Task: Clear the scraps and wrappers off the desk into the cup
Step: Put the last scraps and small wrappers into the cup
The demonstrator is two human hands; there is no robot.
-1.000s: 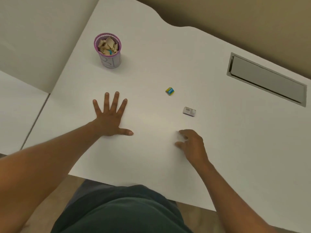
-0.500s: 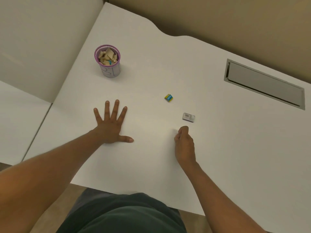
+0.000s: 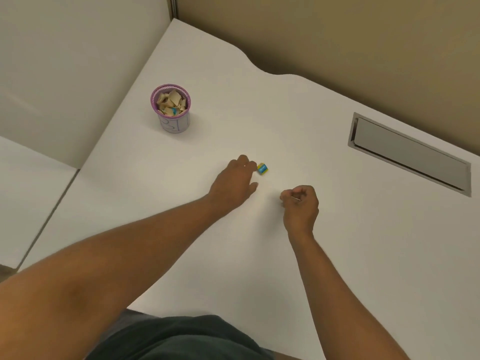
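Observation:
A purple-rimmed paper cup (image 3: 175, 125) stands at the far left of the white desk (image 3: 337, 242), filled with several beige scraps and a blue bit. A small yellow-and-blue wrapper (image 3: 262, 168) lies mid-desk. My left hand (image 3: 235, 183) rests palm down with its fingertips right beside that wrapper, at its left edge, holding nothing. My right hand (image 3: 300, 203) is curled into a fist just right of and nearer than the left hand. It covers the spot where the small grey wrapper lay, and only a thin sliver shows between its fingers.
A grey recessed cable hatch (image 3: 410, 154) is set into the desk at the far right. A white partition (image 3: 65, 74) borders the desk on the left and a tan wall (image 3: 337, 35) runs behind it. A second white surface (image 3: 23, 203) lies lower left.
My left hand lifted from lying flat and moved right to the yellow-and-blue wrapper. My right hand moved forward and shut over the grey wrapper, which no longer lies in sight.

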